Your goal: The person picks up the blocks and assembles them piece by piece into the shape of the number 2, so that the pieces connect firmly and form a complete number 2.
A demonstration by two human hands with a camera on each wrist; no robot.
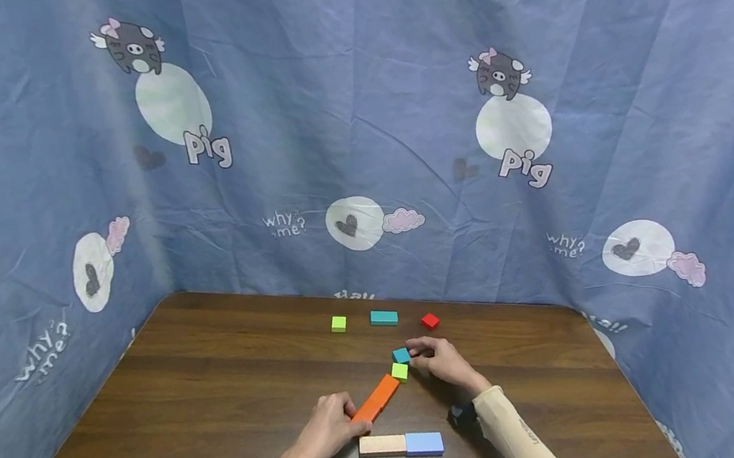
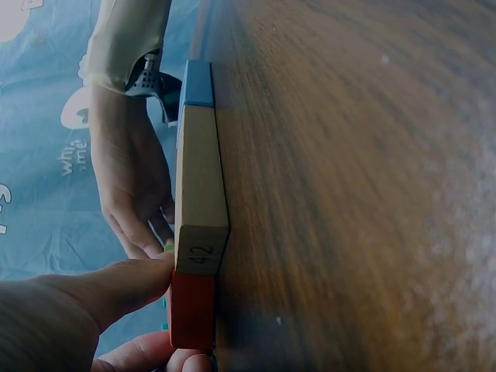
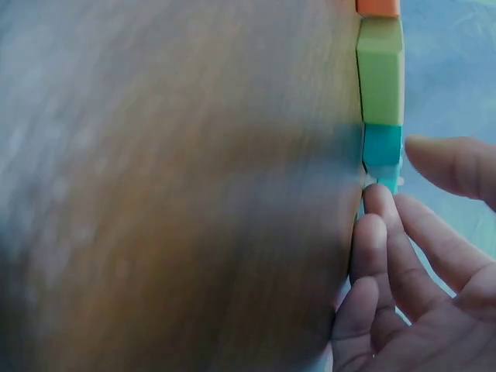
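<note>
My left hand point(image 1: 326, 427) pinches the near end of an orange block row point(image 1: 376, 400) between thumb and fingers. In the left wrist view, the orange end point(image 2: 192, 310) looks red, with the thumb point(image 2: 139, 287) on one side of it and fingertips on the other. The row slants away to the right, up to a lime green cube point(image 1: 400, 372). Just past that cube sits a teal cube point(image 1: 401, 356). Close to its right side is my right hand point(image 1: 448, 364). In the right wrist view, its thumb point(image 3: 449, 163) stands apart from the teal cube point(image 3: 383, 145).
A natural wood block point(image 1: 382, 446) and a blue block point(image 1: 424, 443) lie end to end in front. Toward the back are another green block point(image 1: 339, 324), a longer teal block point(image 1: 384, 318) and a red block point(image 1: 430, 321). A printed blue curtain point(image 1: 352, 135) hangs behind the table.
</note>
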